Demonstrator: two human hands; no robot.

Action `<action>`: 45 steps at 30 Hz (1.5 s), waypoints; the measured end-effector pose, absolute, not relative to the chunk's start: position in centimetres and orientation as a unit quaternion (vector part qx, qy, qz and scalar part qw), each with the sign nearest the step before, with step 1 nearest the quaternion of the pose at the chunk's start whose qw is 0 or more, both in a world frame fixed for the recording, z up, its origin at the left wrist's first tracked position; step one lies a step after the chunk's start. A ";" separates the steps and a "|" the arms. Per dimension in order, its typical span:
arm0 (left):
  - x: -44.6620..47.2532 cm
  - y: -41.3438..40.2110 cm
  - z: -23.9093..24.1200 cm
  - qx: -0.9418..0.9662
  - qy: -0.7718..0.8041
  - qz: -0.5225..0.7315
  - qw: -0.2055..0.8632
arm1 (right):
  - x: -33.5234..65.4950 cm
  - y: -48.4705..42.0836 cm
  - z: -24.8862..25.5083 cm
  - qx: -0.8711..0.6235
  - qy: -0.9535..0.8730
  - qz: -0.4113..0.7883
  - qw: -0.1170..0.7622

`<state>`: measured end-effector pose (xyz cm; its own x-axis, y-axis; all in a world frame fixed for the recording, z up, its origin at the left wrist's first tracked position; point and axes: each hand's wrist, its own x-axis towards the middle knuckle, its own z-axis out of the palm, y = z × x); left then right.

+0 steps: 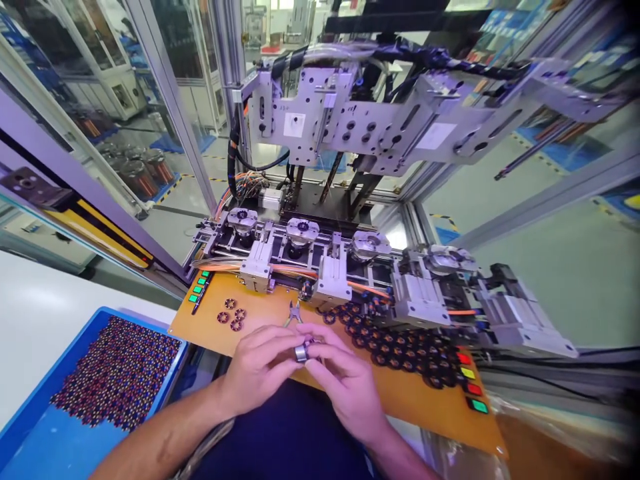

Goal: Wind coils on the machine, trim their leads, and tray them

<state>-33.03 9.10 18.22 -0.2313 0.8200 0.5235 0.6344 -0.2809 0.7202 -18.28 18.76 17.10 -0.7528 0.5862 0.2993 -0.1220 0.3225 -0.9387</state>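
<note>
Between my two hands is a small round part point(301, 352) with a shiny silver side and a dark end, perhaps a motor core. My left hand point(257, 368) pinches it from the left with thumb and fingers. From the other side, my right hand point(347, 379) closes its thumb and fingertips on the dark end, which is partly hidden. Just beyond my fingers lies a pair of cutting pliers point(295, 311) with greenish handles. Several dark rings point(237, 325) rest on the orange board left of the pliers. Many dark round parts with copper-coloured centres point(400, 349) crowd the right side.
Across the board's point(210, 325) far side runs a machine with metal clamping stations point(303, 232) beneath an overhead plate point(375, 120). Lit buttons stand at left point(199, 289) and right point(467, 373). A blue tray point(95, 323) of small parts sits at the left on a white table.
</note>
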 end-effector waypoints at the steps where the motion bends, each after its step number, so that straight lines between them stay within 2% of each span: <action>1: -33.1 9.1 18.3 0.614 0.596 0.510 0.088 | -18.3 19.0 17.3 -0.148 -0.757 0.554 0.313; 5: -34.5 8.4 18.6 0.601 0.641 0.474 0.049 | -18.2 24.0 19.1 -0.116 -0.804 0.489 0.317; 10: -37.7 6.0 17.0 0.543 0.734 0.407 -0.003 | -18.1 36.5 21.6 -0.150 -0.874 0.336 0.317; 15: -39.5 4.1 15.0 0.496 0.789 0.362 -0.020 | -18.7 44.2 21.4 -0.163 -0.919 0.235 0.269; 22: -39.4 4.5 15.5 0.499 0.794 0.347 -0.021 | -19.0 45.4 20.8 -0.142 -0.952 0.169 0.213; 35: -39.2 5.8 15.8 0.538 0.774 0.334 -0.021 | -19.8 45.9 21.0 -0.133 -0.973 0.100 0.158; 45: -39.4 5.1 16.1 0.541 0.773 0.331 -0.021 | -17.4 44.3 19.3 -0.146 -0.974 0.050 0.167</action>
<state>-39.37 5.11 16.10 -0.4138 0.8225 0.3902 0.8498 0.1953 0.4896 -17.35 44.32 19.33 -0.9013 0.3012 0.3114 0.2678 0.9523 -0.1461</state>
